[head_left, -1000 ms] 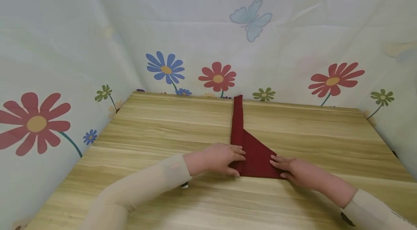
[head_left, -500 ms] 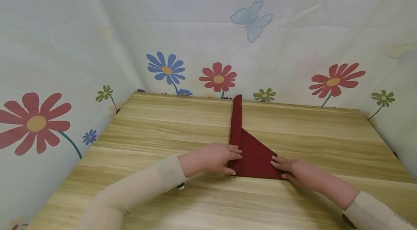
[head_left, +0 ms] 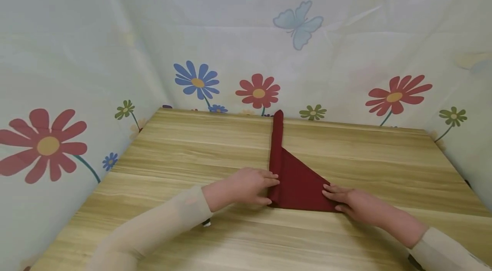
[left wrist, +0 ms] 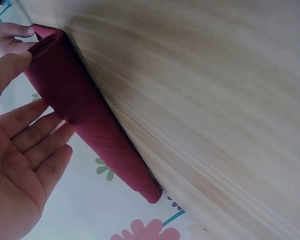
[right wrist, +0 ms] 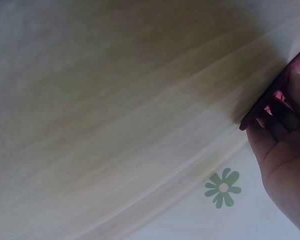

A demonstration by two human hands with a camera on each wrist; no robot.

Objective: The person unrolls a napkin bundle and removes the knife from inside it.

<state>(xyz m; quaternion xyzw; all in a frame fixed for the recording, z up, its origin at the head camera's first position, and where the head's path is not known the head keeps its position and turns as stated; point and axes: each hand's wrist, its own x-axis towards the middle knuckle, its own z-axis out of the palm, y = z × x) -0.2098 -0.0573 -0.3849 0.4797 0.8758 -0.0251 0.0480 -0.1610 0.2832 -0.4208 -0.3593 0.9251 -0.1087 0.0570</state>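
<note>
A dark red cloth [head_left: 301,185] lies on the wooden table, its left side rolled into a long roll [head_left: 276,147] that reaches toward the back edge. The flat part to the right of the roll tapers to a corner. My left hand [head_left: 246,186] rests its fairly straight fingers on the near part of the roll. In the left wrist view, the thumb touches the near end of the roll [left wrist: 85,105] and the fingertips touch its side. My right hand [head_left: 359,205] presses straight fingers on the cloth's right corner, which the right wrist view shows only at its edge.
The wood-grain table [head_left: 192,143] extends around the cloth on both sides. A white curtain [head_left: 215,15] printed with flowers and a butterfly hangs behind the table and at its sides.
My left hand and the roll have shifted left, and the flat part of the cloth shows wider. The right hand has moved slightly right, still on the corner.
</note>
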